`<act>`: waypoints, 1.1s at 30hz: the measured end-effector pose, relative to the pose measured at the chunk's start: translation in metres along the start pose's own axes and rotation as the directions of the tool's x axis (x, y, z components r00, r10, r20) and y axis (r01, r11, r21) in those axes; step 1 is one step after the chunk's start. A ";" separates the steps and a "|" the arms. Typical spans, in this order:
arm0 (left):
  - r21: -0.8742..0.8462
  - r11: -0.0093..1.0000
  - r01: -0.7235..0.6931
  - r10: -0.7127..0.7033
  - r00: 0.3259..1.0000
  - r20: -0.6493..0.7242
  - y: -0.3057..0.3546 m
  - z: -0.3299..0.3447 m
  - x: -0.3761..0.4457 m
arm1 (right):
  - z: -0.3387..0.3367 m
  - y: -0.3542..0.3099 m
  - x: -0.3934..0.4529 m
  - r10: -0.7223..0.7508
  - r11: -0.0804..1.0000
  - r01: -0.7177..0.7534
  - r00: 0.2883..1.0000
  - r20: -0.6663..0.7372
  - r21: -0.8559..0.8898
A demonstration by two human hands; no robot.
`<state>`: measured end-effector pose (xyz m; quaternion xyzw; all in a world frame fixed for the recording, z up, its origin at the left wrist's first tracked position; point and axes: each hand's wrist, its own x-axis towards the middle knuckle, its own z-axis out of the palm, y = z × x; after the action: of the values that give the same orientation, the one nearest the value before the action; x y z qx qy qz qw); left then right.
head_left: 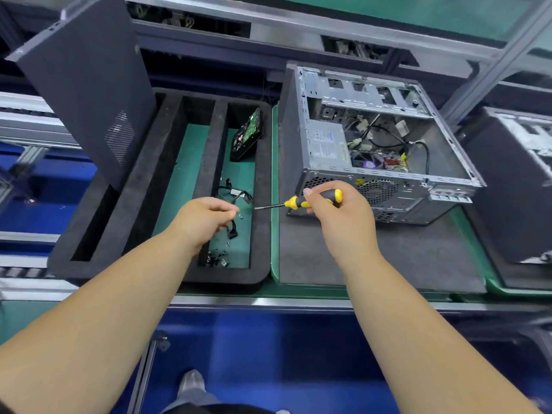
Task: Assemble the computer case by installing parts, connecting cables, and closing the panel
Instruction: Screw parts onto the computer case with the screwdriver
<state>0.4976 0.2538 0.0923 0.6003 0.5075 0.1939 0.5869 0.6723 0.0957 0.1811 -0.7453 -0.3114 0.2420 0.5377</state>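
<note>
The right hand point(334, 210) grips a yellow-and-black screwdriver point(313, 200), shaft pointing left. The left hand point(206, 218) hovers over the black foam tray point(263, 273), fingertips pinched together; whether on a screw I cannot tell. The open metal computer case point(388, 144) lies on a grey mat point(388, 258); its dark side panel point(86, 85) stands upright in the tray
</note>
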 end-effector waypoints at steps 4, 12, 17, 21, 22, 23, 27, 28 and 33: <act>0.158 0.981 -0.110 0.084 0.983 0.162 -0.001 -0.013 0.000 | 0.012 0.015 -0.001 0.020 0.997 -0.018 0.999 0.032 -0.072; 0.017 0.991 -0.132 0.132 0.991 -0.007 -0.021 -0.050 -0.002 | 0.088 0.049 0.001 -0.002 0.874 0.140 0.958 0.286 -0.464; -0.005 0.992 -0.123 0.123 0.989 -0.082 -0.041 -0.067 -0.004 | 0.120 0.068 0.004 0.021 0.744 0.239 0.925 0.380 -0.624; 0.000 0.995 -0.101 0.101 0.991 -0.085 -0.051 -0.071 -0.004 | 0.128 0.076 0.004 0.031 0.735 0.242 0.921 0.388 -0.634; 0.004 0.995 -0.097 0.097 0.992 -0.083 -0.053 -0.072 -0.004 | 0.129 0.077 0.004 0.034 0.740 0.238 0.921 0.388 -0.629; 0.004 0.996 -0.094 0.094 0.992 -0.082 -0.054 -0.072 -0.004 | 0.129 0.077 0.004 0.039 0.746 0.231 0.921 0.388 -0.624; 0.012 0.996 -0.088 0.089 0.993 -0.074 -0.056 -0.070 -0.002 | 0.134 0.079 0.003 0.055 0.758 0.217 0.918 0.392 -0.615; 0.014 0.996 -0.089 0.090 0.994 -0.070 -0.056 -0.070 -0.001 | 0.135 0.080 0.003 0.057 0.756 0.214 0.919 0.389 -0.618; 0.029 0.997 -0.078 0.080 0.995 -0.053 -0.056 -0.069 0.000 | 0.140 0.084 0.004 0.072 0.758 0.196 0.923 0.377 -0.623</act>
<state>0.4191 0.2772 0.0584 0.6221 0.5017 0.2265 0.5568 0.5945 0.1705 0.0583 -0.8128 -0.4983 0.2396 0.1832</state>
